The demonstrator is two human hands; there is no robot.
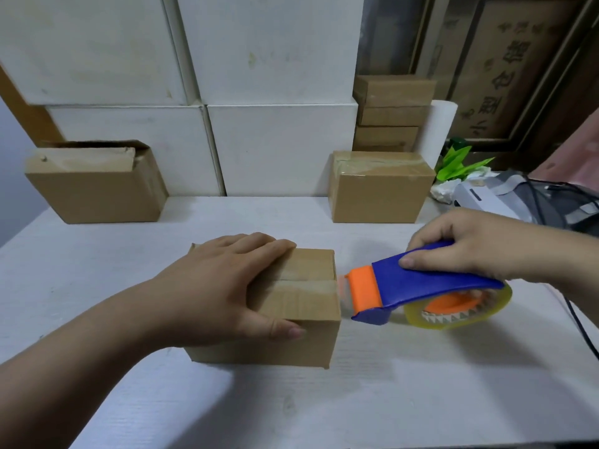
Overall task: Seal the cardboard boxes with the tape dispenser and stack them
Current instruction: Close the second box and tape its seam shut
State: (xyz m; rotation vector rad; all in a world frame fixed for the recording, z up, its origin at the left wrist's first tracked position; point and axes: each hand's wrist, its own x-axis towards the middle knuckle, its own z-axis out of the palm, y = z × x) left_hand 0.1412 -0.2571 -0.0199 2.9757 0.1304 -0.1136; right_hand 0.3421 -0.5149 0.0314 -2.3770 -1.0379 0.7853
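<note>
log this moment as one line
left hand: presses box top | right hand: grips tape dispenser at box's right edge | taped box: back right

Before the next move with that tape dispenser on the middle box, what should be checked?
1. Flaps of the cardboard box closed along the seam: ok.
2. Left hand pressing flat on the box top: ok.
3. Right hand gripping the tape dispenser: ok.
4. Dispenser's orange nose lined up with the seam at the box's right edge: ok.
5. Seam already sealed: cannot tell.
</note>
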